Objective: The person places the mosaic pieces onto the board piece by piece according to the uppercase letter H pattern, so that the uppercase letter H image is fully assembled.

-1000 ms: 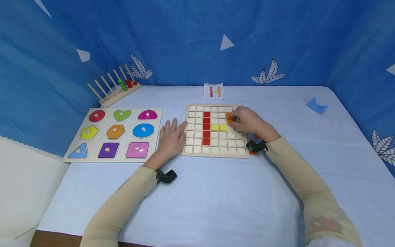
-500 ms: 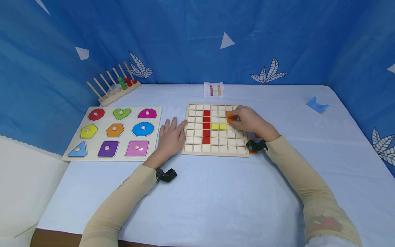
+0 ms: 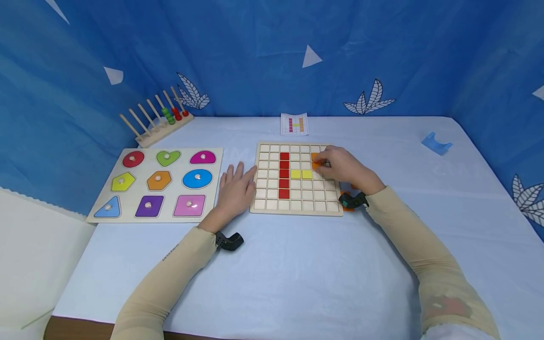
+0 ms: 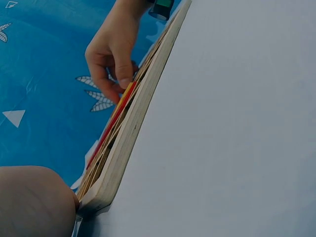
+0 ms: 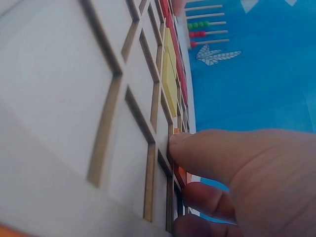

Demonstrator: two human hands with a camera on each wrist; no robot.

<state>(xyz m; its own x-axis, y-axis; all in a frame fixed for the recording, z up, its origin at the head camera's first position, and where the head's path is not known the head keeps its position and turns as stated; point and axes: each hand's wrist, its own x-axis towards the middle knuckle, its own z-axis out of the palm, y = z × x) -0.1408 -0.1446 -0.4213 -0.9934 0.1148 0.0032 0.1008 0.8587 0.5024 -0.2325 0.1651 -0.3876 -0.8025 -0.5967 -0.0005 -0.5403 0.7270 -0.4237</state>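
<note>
A wooden grid board [image 3: 296,213] lies at the middle of the table. A column of red square tiles [image 3: 284,174] fills several of its cells, with two yellow tiles [image 3: 301,174] to their right. Farther right, my right hand [image 3: 343,166] pinches an orange tile [image 5: 182,175] down at the grid, thumb and fingertips bent round it; the fingers partly hide the orange tiles [image 3: 314,156] there. My left hand [image 3: 236,190] lies flat with spread fingers at the board's left edge, its index fingertip touching the rim.
More orange tiles [image 3: 348,208] lie under my right wrist, beside the board. A card with a coloured pattern [image 3: 294,124] stands behind it. To the left are a knobbed shape puzzle [image 3: 140,182] and a bead rack [image 3: 167,131]. A blue plastic piece [image 3: 437,144] lies back right.
Both hands stay in nearly the same place over the last second. The tiles on the board look the same; only the head view shifts slightly.
</note>
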